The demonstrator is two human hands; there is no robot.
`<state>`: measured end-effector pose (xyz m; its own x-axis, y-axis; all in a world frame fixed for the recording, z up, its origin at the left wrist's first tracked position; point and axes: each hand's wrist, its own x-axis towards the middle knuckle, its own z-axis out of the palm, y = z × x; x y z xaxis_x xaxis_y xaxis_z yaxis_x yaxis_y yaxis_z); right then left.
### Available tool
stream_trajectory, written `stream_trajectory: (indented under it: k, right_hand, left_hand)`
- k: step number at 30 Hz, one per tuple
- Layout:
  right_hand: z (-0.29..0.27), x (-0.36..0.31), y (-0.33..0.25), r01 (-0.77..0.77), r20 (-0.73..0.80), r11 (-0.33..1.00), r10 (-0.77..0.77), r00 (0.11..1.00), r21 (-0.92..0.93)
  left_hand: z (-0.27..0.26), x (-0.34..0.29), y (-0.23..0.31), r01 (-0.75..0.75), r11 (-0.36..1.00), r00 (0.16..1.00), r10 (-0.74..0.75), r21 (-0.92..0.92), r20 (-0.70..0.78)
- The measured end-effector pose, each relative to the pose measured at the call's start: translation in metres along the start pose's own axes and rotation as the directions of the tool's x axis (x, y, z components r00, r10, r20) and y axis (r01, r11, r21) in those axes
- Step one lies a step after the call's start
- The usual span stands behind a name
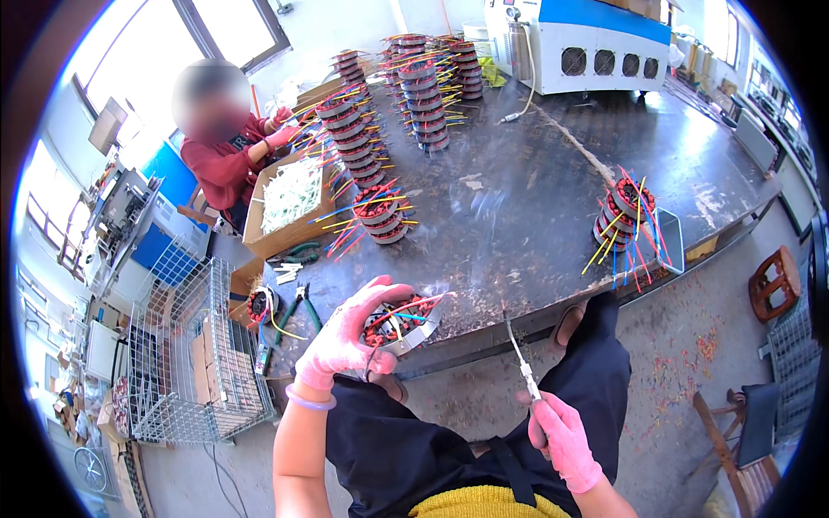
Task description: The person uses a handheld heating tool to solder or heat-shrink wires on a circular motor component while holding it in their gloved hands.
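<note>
At the table's near edge, my left hand [345,341], in a pink glove, curls around a motor stator [420,335]. Red insulation, dark windings and thin coloured leads show in the stator's ring. My right hand [563,439], also gloved in pink, is closed on a slim tool like a soldering iron [524,369]. Its long metal shaft points up and away from me, with the tip by the table edge, apart from the stator. Green-handled pliers [302,306] lie left of my left hand, beside a small stator [262,304] with a yellow-white lead.
Stacked stators [350,138] with coloured leads stand across the table [484,233]; another stack [623,211] is at right. A co-worker [220,155] handles wires at left, behind a cardboard box [289,194] of white pieces. A wire cage [194,354] and wooden stool [775,285] stand on the floor.
</note>
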<state>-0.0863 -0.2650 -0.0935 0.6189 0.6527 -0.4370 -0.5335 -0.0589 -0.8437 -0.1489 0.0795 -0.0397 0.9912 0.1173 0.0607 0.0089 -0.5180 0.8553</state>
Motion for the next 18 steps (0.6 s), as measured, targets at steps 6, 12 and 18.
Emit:
stream_trajectory:
  k: [6, 12, 18]
  right_hand:
    - [-0.001, 0.009, 0.001, -0.04, 0.003, 0.999, 0.04, 0.999, 0.023]
    - [-0.003, 0.022, 0.001, -0.057, 0.017, 0.997, 0.057, 0.998, 0.053]
    - [-0.002, 0.036, 0.004, -0.124, 0.061, 0.992, 0.121, 0.991, 0.036]
  left_hand:
    - [0.002, 0.007, -0.027, -0.055, 0.998, 0.998, 0.055, 0.014, 0.029]
    - [-0.004, 0.015, -0.036, -0.041, 0.996, 0.999, 0.04, 0.084, 0.017]
    - [0.013, 0.022, -0.06, -0.154, 0.854, 0.988, 0.138, 0.498, 0.068]
